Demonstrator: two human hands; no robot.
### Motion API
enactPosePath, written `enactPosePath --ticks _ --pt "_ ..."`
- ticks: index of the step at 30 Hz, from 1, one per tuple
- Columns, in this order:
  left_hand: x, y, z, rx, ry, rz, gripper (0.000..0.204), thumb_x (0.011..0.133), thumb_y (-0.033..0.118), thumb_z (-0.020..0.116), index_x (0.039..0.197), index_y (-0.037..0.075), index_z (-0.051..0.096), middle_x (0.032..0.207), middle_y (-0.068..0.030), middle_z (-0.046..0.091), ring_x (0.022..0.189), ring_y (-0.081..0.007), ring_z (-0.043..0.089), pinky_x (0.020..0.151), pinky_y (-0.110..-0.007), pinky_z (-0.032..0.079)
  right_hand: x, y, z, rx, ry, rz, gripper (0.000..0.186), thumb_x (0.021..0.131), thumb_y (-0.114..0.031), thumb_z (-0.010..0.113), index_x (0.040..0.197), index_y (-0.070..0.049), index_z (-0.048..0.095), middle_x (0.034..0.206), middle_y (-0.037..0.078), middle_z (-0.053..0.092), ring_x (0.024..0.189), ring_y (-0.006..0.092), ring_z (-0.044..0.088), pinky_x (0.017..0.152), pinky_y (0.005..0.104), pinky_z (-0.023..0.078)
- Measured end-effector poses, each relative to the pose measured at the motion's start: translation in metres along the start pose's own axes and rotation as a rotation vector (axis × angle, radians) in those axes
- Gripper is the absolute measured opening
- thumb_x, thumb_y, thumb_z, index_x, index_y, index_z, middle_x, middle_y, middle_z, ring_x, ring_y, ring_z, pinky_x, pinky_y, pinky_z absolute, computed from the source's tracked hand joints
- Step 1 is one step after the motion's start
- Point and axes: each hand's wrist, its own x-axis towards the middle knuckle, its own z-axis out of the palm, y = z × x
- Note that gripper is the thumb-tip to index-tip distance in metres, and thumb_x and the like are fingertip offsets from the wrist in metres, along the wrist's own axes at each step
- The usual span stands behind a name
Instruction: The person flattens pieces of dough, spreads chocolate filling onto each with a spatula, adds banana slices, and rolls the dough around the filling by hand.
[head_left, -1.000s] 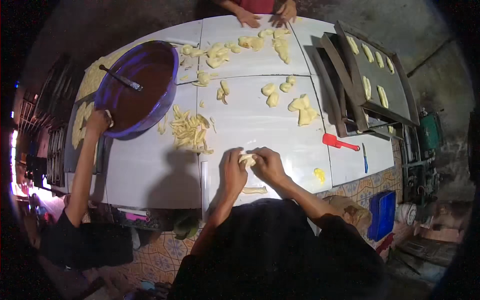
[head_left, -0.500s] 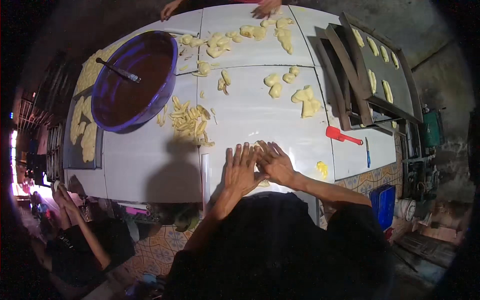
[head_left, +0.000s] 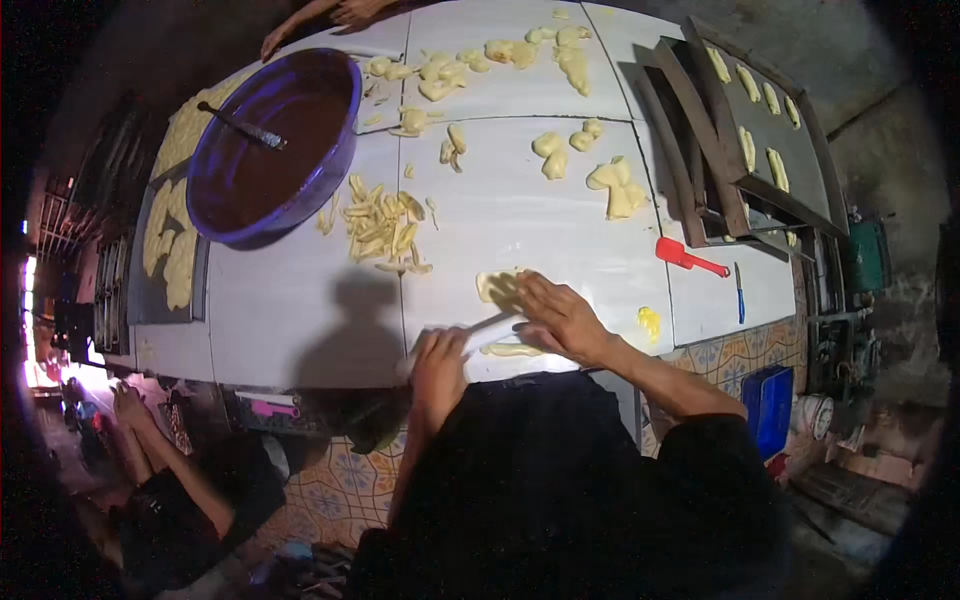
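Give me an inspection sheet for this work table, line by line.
Surface: white table, pale dough bits scattered.
Job's things: flat dough piece; white strip tool; dough strip at the near edge.
Clutter: purple basin with dark filling and a spoon; cut dough sticks; red-handled scraper; trays with shaped dough.
Grippers: left hand grips the tool; right hand on the dough.
Cables: nothing seen.
Surroundings: patterned tiles, blue crate, other people's hands.

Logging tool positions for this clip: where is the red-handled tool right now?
In the head view, the red-handled tool lies untouched on the white table, on the person's right, beyond the right hand and just in front of the dark trays.
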Motion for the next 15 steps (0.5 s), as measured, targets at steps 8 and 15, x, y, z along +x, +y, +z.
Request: enactPosePath --ticks 8,15 --pt "0.057 0.011 0.025 0.325 0.175 -0.056 0.035 0.082 0.005 0.064 0.116 0.007 0.070 0.115 -0.0134 0.062 0.117 -0.0306 0.056 0.098 -0.044 0.049 0.014 0.028 0.044 -0.059 0.118 0.058 0.035 0.082 -0.010 0.075 0.115 -0.003 0.067 0.114 0.014 0.064 0.107 0.0340 0.060 0.088 0.0449 0.048" --pt "0.027 -0.001 0.029 0.073 0.022 0.000 0.040 0.088 0.014 0.064 0.127 0.004 0.067 0.124 -0.0138 0.064 0.125 -0.0356 0.053 0.107 -0.049 0.040 -0.009 0.030 0.022 0.023 0.025 0.048 0.043 0.083 -0.019 0.075 0.125 -0.012 0.067 0.117 0.011 0.062 0.107 0.0294 0.060 0.089 0.0451 0.046"
